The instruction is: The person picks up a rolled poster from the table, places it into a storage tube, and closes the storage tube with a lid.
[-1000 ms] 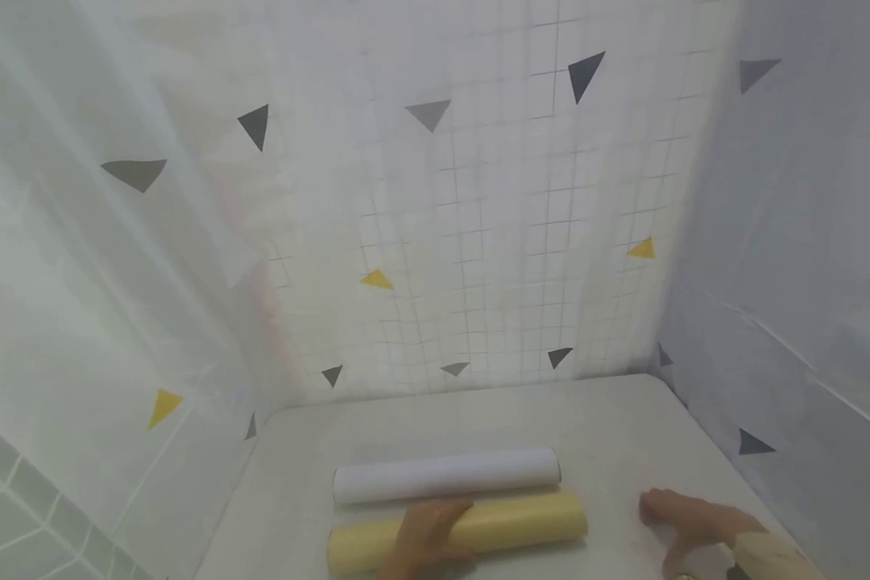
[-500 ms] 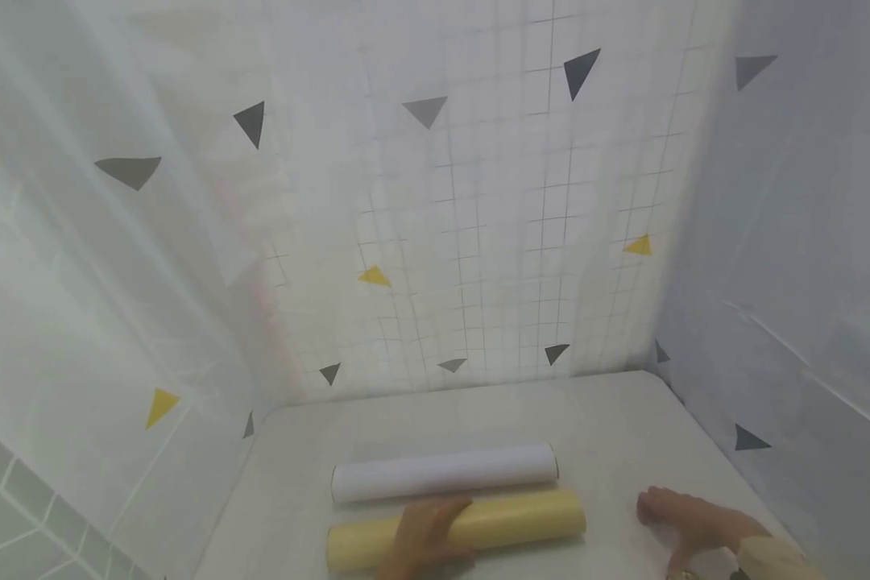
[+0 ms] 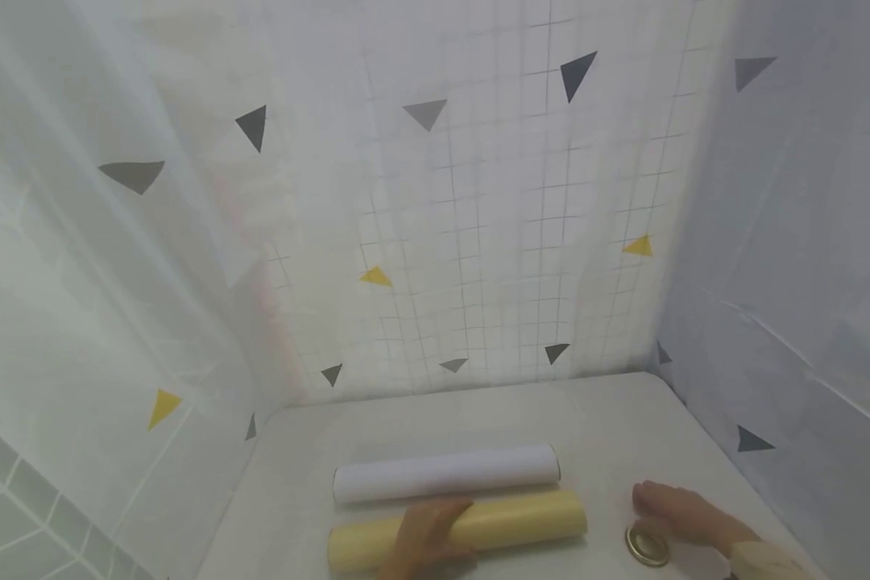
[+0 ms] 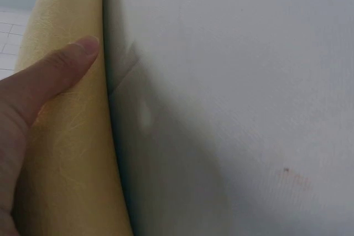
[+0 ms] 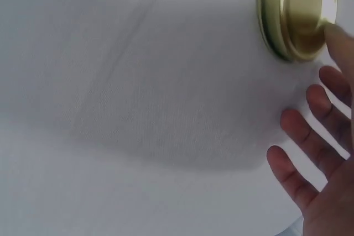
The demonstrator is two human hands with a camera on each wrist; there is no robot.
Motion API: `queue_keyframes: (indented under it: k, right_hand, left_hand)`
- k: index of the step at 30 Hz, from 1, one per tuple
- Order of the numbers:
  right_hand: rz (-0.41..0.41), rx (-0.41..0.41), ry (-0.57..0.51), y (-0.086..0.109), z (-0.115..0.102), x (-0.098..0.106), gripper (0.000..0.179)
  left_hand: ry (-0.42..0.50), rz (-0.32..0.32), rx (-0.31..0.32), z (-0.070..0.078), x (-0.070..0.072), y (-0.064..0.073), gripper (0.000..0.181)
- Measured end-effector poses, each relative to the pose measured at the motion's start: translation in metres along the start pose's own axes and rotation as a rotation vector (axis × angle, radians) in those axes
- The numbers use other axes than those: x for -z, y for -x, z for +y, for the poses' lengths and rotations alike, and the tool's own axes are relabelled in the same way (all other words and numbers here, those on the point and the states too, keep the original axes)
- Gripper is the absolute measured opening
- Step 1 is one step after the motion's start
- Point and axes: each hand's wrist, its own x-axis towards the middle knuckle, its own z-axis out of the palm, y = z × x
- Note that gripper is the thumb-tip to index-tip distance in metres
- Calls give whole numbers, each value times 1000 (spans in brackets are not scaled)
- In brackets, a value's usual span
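Note:
My left hand (image 3: 428, 536) grips a yellow roll (image 3: 518, 524) near its middle, fingers over the top. The left wrist view shows the thumb lying across the roll's shiny, creased surface (image 4: 72, 153); the other fingers are hidden there. To the right, my right hand (image 3: 685, 511) is beside a round gold-coloured lid (image 3: 648, 548). In the right wrist view the fingers are spread and loosely bent, apart from the lid (image 5: 307, 15). The thumb tip overlaps the lid's edge; whether it presses on it I cannot tell.
A white roll (image 3: 445, 474) lies just behind the yellow one, nearly parallel. Both are on a white tabletop (image 3: 594, 419) with rounded far corners. A translucent curtain (image 3: 478, 201) with grey and yellow triangles encloses the back and sides.
The gold lid, barely showing under the right hand at the bottom edge before, is now farther left and up, in plain sight. The right hand has shifted slightly left. The left hand stays put.

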Motion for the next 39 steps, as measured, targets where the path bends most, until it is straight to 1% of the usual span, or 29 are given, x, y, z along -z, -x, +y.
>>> queue_keyframes:
  k: [1,2,4,6,9,12,14,16,19,21,26,28,32,35,37,39]
  right_hand:
    - [8,-18,2,0,-1,0,29]
    - [15,-18,5,1,-2,0,27]
    - [4,-54,-24,1,-5,0,27]
    - [-10,-52,-63,2,-5,1,29]
    - [-41,-29,-109,4,-1,-1,39]
    - [-53,43,-100,6,6,-5,52]
    - [-61,73,-97,6,9,-8,59]
    - [-56,110,-87,5,12,-9,59]
    - [-53,123,-103,3,13,-10,53]
    - [-32,138,-91,2,14,-11,50]
    - [70,222,-14,0,14,-13,47]
    - [109,242,-5,1,12,-13,47]
    - [171,239,29,4,7,-9,56]
    - [182,217,53,4,3,-6,65]
    - [174,221,39,4,2,-3,67]
    - [150,201,20,4,0,-1,65]
  left_hand:
    - [2,-2,3,0,-1,0,76]
    - [2,-4,6,0,-2,0,76]
    - [0,-3,9,0,-4,1,77]
    - [2,1,8,1,-4,0,77]
    - [11,-2,15,2,-2,-1,77]
    - [28,-11,35,4,3,-2,76]
    - [31,-18,52,5,6,-2,75]
    - [21,-24,59,6,9,-2,76]
    - [-9,-21,53,6,9,-2,76]
    - [-19,-18,48,5,8,-2,76]
    - [-1,-9,48,6,7,-2,75]
    - [8,4,44,6,7,-2,75]
    - [9,21,35,6,7,-2,75]
    - [-2,5,37,6,7,-2,75]
    - [-8,-5,38,5,7,-3,74]
    - [3,-15,45,5,6,-3,74]
